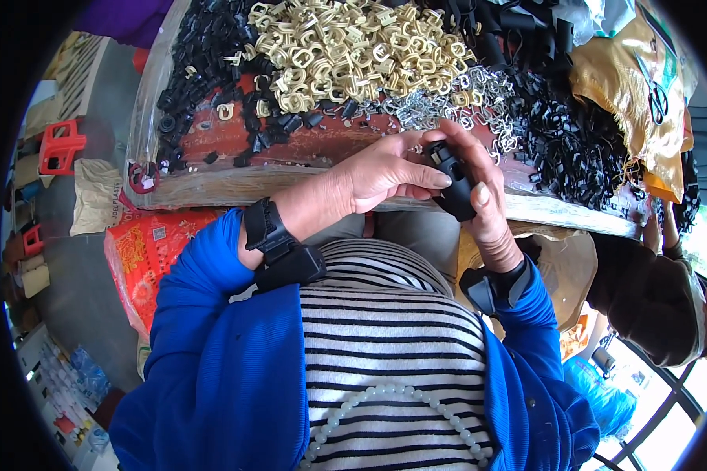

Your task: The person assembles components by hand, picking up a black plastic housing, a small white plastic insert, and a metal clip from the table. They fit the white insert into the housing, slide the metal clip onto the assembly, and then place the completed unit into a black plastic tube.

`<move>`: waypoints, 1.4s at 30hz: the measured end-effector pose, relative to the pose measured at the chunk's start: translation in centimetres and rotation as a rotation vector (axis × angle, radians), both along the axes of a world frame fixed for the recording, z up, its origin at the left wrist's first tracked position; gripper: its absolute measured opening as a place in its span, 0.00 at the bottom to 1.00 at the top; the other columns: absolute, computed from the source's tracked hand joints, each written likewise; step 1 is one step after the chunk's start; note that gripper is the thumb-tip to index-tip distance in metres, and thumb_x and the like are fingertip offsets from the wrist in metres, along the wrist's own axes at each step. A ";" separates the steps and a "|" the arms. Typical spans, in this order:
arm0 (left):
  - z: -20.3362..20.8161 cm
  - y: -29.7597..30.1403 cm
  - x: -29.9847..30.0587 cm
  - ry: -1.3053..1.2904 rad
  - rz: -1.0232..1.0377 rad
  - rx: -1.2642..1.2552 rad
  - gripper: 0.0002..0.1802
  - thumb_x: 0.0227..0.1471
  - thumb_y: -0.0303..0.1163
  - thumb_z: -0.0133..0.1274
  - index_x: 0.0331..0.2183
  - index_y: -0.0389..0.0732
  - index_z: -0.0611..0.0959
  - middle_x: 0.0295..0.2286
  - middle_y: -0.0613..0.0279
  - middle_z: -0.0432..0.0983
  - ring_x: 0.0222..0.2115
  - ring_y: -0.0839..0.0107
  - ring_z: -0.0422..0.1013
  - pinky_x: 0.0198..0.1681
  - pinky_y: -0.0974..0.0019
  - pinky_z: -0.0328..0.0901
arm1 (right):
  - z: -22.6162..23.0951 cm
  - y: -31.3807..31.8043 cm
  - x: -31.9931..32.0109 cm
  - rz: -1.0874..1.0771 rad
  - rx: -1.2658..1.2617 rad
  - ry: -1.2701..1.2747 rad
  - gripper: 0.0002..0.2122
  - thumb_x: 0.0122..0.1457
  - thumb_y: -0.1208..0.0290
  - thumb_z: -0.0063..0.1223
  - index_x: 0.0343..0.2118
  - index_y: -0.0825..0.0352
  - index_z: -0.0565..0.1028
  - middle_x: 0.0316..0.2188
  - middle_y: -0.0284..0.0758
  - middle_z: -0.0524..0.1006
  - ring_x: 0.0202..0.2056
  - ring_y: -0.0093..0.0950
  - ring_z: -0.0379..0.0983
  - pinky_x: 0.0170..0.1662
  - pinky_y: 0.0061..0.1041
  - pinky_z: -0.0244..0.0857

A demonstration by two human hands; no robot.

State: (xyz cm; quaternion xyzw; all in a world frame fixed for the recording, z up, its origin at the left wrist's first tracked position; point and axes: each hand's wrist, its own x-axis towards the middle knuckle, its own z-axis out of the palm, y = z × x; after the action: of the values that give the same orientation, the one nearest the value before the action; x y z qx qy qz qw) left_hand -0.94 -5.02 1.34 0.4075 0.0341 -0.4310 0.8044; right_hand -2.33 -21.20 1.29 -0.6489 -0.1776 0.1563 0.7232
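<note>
— What have you got in your grip?

— Both your hands are closed on one black part (pixel 452 182), a chunky plastic piece held up in front of your chest, just over the near edge of the table (pixel 212 188). Your right hand (pixel 479 188) wraps it from behind, thumb lying along its lower side and fingers curled over its top. Your left hand (pixel 385 171) comes in from the left and pinches its upper end between thumb and fingertips. Neither hand is open at all; they touch each other around the part.

— And around your hands?

— A black band (pixel 269 228) sits on your left wrist and another (pixel 491 286) on your right, both at the cuffs of your blue sleeves (pixel 212 353). Just beyond your knuckles lies a scatter of small silver clips (pixel 440 106). Farther back is a heap of cream clips (pixel 346 47), with black clips (pixel 204 55) piled to its left and more black pieces (pixel 558 133) to the right. A gold bag (pixel 628 94) lies at the table's right end.

— Anything off the table?

— An orange-red printed bag (pixel 145 251) hangs below its left edge, beside your left elbow. Red plastic pieces (pixel 59 145) stand on the floor to the far left. Another person (pixel 652 298) in dark clothes is at your lower right, well apart from your hands.
</note>
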 end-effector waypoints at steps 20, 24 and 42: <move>-1.8 -1.1 0.6 0.030 -0.010 -0.069 0.20 0.37 0.28 0.55 0.36 0.44 0.68 0.29 0.69 0.68 0.28 0.80 0.66 0.33 0.76 0.63 | 0.1 -0.6 0.5 -0.124 -0.063 -0.020 0.29 0.47 0.47 0.38 0.39 0.75 0.64 0.33 0.40 0.69 0.36 0.28 0.65 0.42 0.23 0.56; -1.9 -1.3 0.1 0.032 -0.103 -0.028 0.29 0.39 0.28 0.53 0.45 0.38 0.62 0.30 0.64 0.69 0.29 0.78 0.67 0.33 0.78 0.63 | -0.5 -1.5 -0.3 -0.104 -0.054 -0.053 0.23 0.49 0.52 0.39 0.33 0.74 0.66 0.30 0.39 0.69 0.32 0.26 0.66 0.38 0.22 0.58; -0.4 24.4 -2.4 -1.074 0.500 2.003 0.21 0.36 0.36 0.53 0.37 0.40 0.71 0.26 0.57 0.69 0.25 0.61 0.68 0.27 0.65 0.63 | -1.2 -16.5 -9.6 -0.507 -1.447 -0.171 0.09 0.46 0.70 0.49 0.28 0.70 0.69 0.26 0.39 0.71 0.30 0.34 0.67 0.34 0.25 0.59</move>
State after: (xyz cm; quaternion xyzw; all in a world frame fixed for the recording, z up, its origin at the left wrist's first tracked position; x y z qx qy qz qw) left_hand -3.31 19.42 0.91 0.9731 0.0934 0.1875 0.0961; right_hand -11.93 -37.71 0.11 -0.9908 0.0677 0.0122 0.1162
